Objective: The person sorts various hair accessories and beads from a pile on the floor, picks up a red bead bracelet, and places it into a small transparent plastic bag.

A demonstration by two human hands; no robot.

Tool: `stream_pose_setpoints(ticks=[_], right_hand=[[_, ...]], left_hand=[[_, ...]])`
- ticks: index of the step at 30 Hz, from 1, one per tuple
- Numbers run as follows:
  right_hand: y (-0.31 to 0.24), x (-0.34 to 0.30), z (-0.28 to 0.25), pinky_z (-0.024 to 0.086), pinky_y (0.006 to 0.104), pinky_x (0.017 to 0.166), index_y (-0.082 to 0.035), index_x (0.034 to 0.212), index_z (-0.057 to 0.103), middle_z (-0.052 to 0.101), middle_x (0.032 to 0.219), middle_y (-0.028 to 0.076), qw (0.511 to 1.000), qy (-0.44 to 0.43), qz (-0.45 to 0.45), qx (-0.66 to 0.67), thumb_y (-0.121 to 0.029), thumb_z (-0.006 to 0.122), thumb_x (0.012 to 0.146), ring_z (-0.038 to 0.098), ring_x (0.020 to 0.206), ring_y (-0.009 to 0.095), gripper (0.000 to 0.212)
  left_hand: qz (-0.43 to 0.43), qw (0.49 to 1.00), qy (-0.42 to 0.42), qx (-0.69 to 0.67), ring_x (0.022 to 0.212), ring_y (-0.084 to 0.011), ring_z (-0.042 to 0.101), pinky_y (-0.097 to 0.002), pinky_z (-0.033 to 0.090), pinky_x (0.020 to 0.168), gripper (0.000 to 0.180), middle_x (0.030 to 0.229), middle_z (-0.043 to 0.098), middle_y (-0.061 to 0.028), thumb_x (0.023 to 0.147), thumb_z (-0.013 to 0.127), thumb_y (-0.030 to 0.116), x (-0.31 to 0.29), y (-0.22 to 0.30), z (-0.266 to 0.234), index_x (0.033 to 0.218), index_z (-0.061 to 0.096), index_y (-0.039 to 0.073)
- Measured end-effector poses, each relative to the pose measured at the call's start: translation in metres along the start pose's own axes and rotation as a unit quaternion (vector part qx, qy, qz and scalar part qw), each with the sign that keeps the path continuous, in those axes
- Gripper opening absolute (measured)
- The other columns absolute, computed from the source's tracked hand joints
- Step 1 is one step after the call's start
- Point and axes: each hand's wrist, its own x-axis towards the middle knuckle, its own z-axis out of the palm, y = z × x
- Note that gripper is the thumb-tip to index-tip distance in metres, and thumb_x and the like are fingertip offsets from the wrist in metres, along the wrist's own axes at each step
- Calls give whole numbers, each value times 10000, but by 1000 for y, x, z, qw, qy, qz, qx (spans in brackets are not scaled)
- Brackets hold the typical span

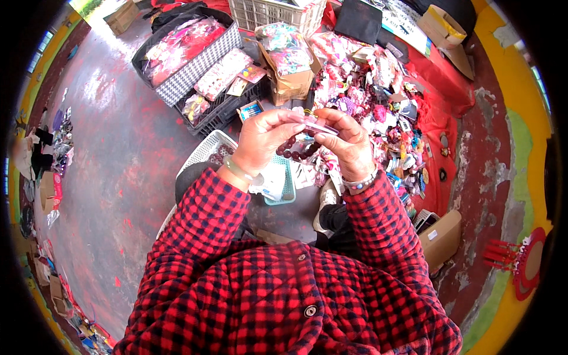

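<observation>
Both of my hands are raised in front of my chest and meet at a thin, pinkish flat piece (319, 126), perhaps a card or clear packaging. My left hand (260, 137) pinches its left end between thumb and fingers. Its right end is gripped the same way by my right hand (348, 147). A bracelet of round dark red beads (297, 155) hangs in a loop just below the piece, between my hands. How the bracelet is attached is hidden by my fingers. A bit of yellow cord (308, 111) shows above my fingertips.
Below my hands stands a light blue plastic basket (289, 188), beside a white basket (204, 148). Beyond are an open cardboard box (291, 86) of bagged goods, a black crate (228, 109) and a checked bin (195, 65). A heap of small trinkets (384, 112) covers red cloth at right.
</observation>
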Motion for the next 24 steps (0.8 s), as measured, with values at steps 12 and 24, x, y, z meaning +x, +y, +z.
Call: stream_pose_setpoints(ticks=[12, 24], right_hand=[[-18, -1, -2, 426, 280, 719, -2, 840, 643, 597, 819, 78, 974, -51, -145, -164, -81, 620, 787, 554, 792, 163, 97], [-24, -6, -3, 420, 271, 724, 20, 813, 640, 601, 828, 88, 980, -56, -114, -155, -40, 600, 791, 547, 798, 158, 75]], left_hand=[[181, 960, -57, 208, 875, -184, 607, -280, 481, 772, 168, 944, 631, -136, 768, 624, -5, -12, 26, -1, 931, 600, -34], [135, 971, -88, 179, 844, -170, 610, -285, 488, 726, 189, 908, 634, -97, 779, 623, 3, -14, 23, -1, 963, 590, -27]])
